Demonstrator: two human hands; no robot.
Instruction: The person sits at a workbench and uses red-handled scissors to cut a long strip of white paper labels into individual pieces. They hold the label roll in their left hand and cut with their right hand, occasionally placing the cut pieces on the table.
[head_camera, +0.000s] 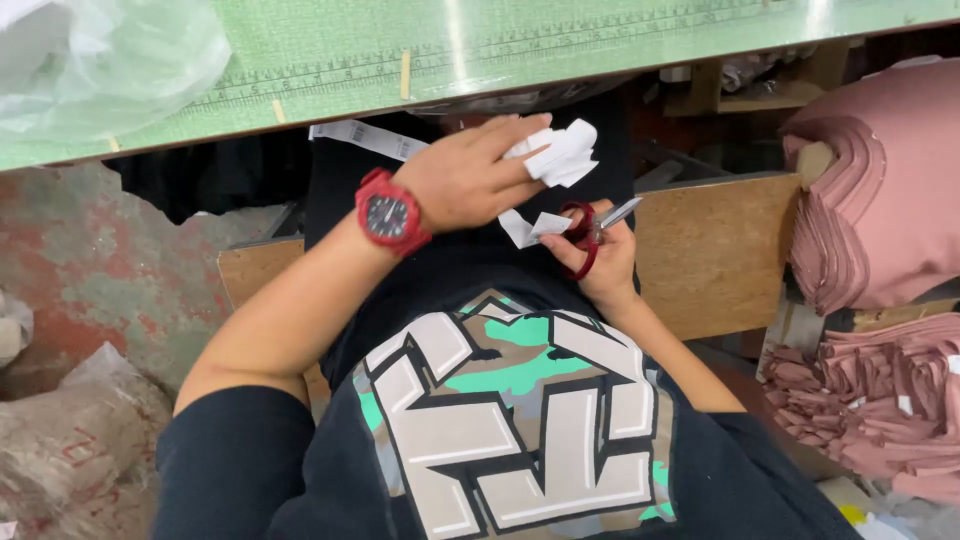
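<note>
Hands (470, 180) just below table edge (330, 105)

Green cutting table (560, 45) with printed ruler along top edge. Clear plastic bag (100, 60) at upper left. Stacked pink fabric (880, 250) at right. Wooden board (715, 250) below the table. Sack (70, 440) on floor, lower left.

We are holding white paper strips (558, 155) in our left hand (470, 175), a red watch (388, 213) sitting on that wrist. Our right hand (603, 262) is gripping red scissors (588, 228) against a strip end, just below the green table (420, 60). Pink fabric (880, 200) is lying stacked at right.
</note>
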